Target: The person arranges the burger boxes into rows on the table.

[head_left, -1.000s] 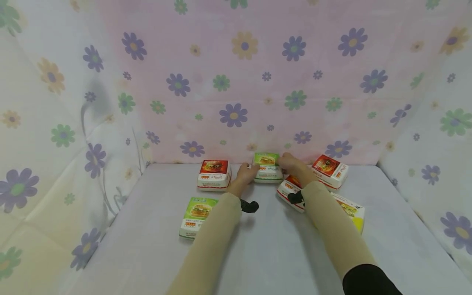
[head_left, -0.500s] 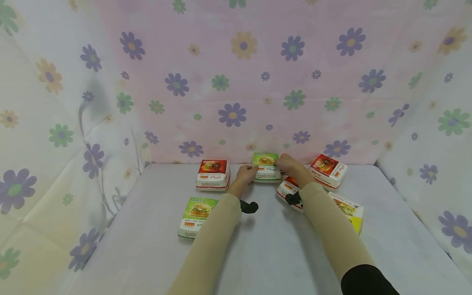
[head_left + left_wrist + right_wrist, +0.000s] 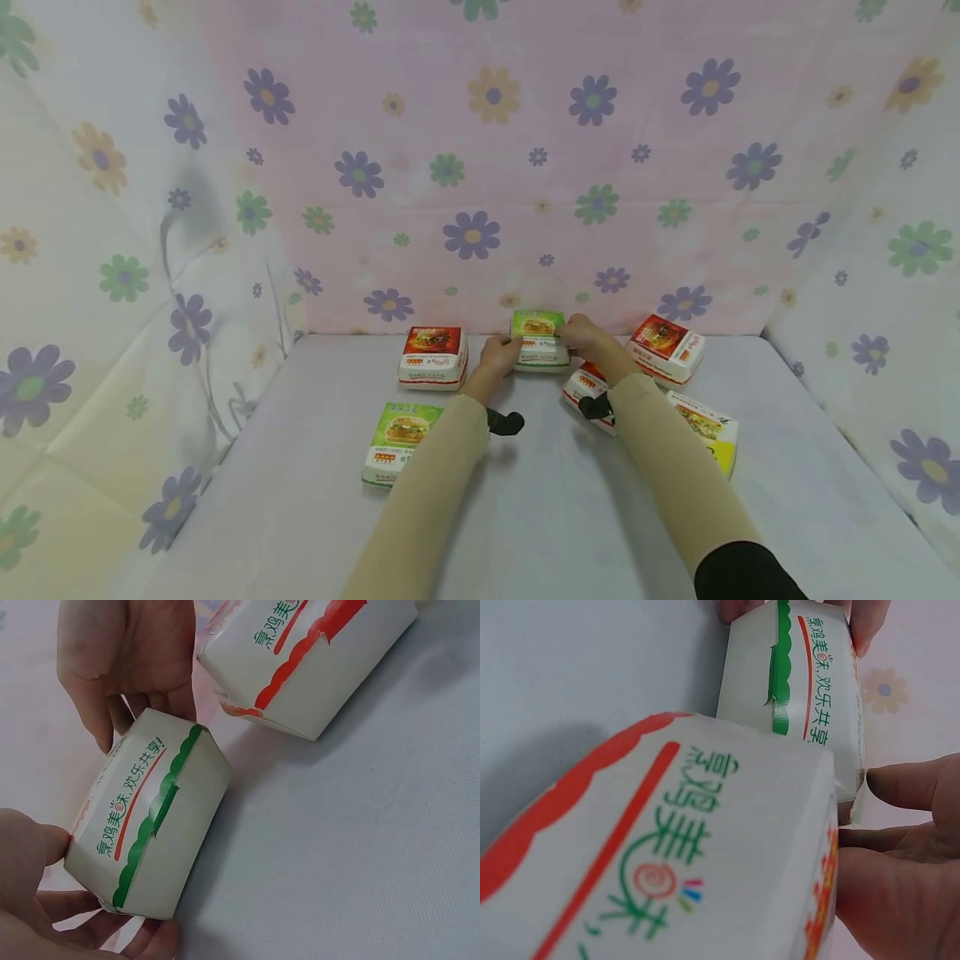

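A green-and-white burger box (image 3: 539, 354) with a burger picture on its lid sits at the back middle of the table, by the flowered cloth. My left hand (image 3: 498, 364) grips its left end, thumb at the lid's edge and fingers curled low around the side, as the left wrist view shows. At the opposite end my right hand (image 3: 592, 340) pinches the corner, its thumb (image 3: 904, 784) against the box and the other fingers partly hidden behind. A red-and-white burger box (image 3: 727, 847) stands close in front of the right hand, partly covered by the right forearm in the head view.
Left of my hands stands another red burger box (image 3: 432, 358), with a second green box (image 3: 397, 437) nearer, partly behind my left sleeve. To the right are a red box (image 3: 666, 348) and a yellow-and-white box (image 3: 708, 429). Flowered cloth (image 3: 472, 183) walls the back and sides.
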`<state>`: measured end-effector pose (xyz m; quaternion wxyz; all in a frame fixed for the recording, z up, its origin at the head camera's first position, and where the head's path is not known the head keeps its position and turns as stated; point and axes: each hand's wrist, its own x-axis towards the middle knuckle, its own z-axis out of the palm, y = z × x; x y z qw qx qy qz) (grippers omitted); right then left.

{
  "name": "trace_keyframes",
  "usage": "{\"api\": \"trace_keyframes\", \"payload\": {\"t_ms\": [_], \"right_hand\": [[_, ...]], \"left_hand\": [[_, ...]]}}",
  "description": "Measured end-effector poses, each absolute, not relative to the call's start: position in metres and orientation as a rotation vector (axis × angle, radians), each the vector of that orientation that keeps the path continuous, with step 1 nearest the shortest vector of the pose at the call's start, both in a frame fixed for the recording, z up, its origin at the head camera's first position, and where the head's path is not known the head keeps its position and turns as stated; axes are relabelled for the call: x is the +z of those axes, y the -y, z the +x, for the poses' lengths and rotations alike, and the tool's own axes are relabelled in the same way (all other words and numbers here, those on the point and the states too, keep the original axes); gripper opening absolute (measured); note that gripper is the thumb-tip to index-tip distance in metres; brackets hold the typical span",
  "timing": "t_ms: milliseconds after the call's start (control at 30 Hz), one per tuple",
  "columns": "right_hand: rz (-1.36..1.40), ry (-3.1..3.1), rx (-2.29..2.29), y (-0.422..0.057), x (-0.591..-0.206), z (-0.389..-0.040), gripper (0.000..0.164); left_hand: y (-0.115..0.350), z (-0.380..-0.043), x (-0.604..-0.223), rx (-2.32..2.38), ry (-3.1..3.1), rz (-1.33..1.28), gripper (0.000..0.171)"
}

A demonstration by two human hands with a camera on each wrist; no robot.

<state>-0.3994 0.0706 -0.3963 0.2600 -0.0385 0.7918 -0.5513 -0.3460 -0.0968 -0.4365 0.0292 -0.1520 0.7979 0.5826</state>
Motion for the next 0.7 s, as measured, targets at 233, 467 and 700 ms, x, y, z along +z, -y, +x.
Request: {"api": "trace_keyframes", "payload": {"t_ms": [233, 467, 700], "right_hand": [[-0.101, -2.168, -1.483, -0.067, -0.39, -0.394, 0.04], [-0.186, -2.197, -1.496, -0.068, -0.388, -0.387, 0.035], [-0.271, -2.235, -1.493, -0.07, -0.387, -0.381, 0.037]], "left_hand": [[0.1, -0.344, -0.431, 1.804, -2.489, -0.454, 0.048], [0.106, -0.338, -0.423, 1.788, -2.505, -0.456, 0.048], [0.112, -0.333, -0.415, 1.855, -2.434, -0.44, 0.053]]}}
